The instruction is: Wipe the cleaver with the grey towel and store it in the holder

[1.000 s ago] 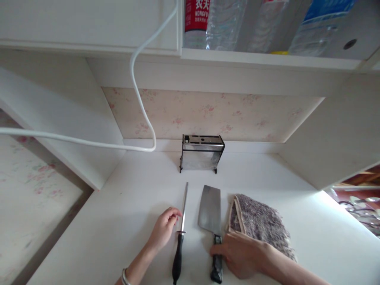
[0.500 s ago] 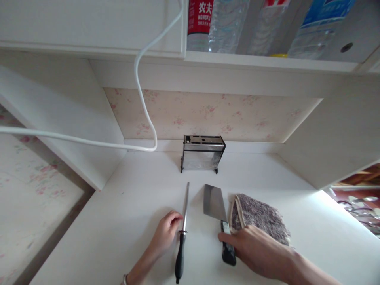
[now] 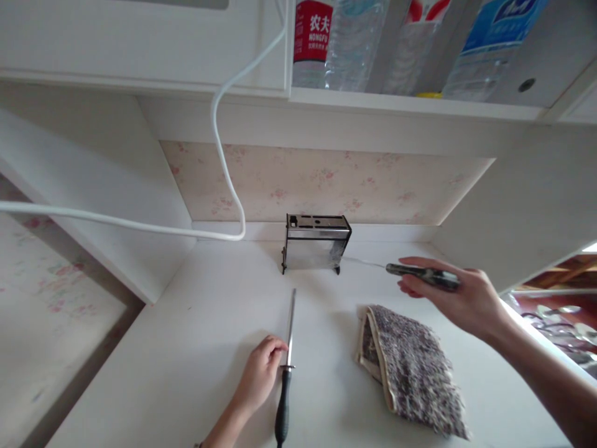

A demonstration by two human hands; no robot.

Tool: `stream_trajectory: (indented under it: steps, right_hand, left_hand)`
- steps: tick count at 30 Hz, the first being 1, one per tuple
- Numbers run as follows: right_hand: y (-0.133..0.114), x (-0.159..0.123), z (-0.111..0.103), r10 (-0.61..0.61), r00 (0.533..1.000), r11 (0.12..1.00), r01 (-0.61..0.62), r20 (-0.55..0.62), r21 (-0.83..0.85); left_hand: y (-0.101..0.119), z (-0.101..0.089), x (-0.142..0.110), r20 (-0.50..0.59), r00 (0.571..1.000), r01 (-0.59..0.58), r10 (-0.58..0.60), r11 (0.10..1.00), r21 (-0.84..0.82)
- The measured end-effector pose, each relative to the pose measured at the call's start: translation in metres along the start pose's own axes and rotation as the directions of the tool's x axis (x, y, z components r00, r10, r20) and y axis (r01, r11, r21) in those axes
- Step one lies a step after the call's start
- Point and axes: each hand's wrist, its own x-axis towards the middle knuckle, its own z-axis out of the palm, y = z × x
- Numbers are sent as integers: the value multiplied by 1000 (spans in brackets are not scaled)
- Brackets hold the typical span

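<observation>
In the head view my right hand (image 3: 466,295) grips the black handle of a kitchen cleaver (image 3: 366,261). Its blade is seen nearly edge-on as a thin line, pointing left at the right end of the knife rack (image 3: 318,225), a metal and clear-sided holder near the back wall. Whether the blade touches the rack or has entered it, I cannot tell. My left hand (image 3: 263,367) rests on the counter with curled fingers, the fingertips beside or against the rod of a honing steel (image 3: 282,407). That steel lies with its black handle towards me.
A folded grey-brown cloth (image 3: 415,367) lies on the white counter (image 3: 196,348) at the right. Across the upper left hangs a white cable (image 3: 219,137). Water bottles (image 3: 359,43) stand on the shelf overhead. White side panels (image 3: 504,205) flank the counter.
My right hand has lifted the cleaver off the counter beside the cloth, carried it up and back towards the rack, and turned its blade to point left. My left hand and the honing steel stay put.
</observation>
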Motion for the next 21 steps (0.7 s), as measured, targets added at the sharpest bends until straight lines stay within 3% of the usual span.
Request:
stream_trajectory:
  steps: [3, 8, 13, 21]
  right_hand:
    - [-15, 25, -20, 137, 988, 952, -110, -77, 284]
    - [-30, 76, -35, 85, 990, 830, -8, -112, 557]
    - [-36, 110, -28, 76, 994, 781, -12, -76, 624]
    - [-28, 132, -21, 92, 996, 770, -63, -13, 634]
  left_hand:
    - [0, 0, 1, 6, 1000, -1, 1, 1000, 14]
    - [-1, -1, 2, 8, 1000, -10, 9, 1000, 11]
    - [1, -3, 0, 4, 1000, -1, 1, 1000, 1]
    - [5, -4, 0, -4, 1000, 4, -4, 1000, 4]
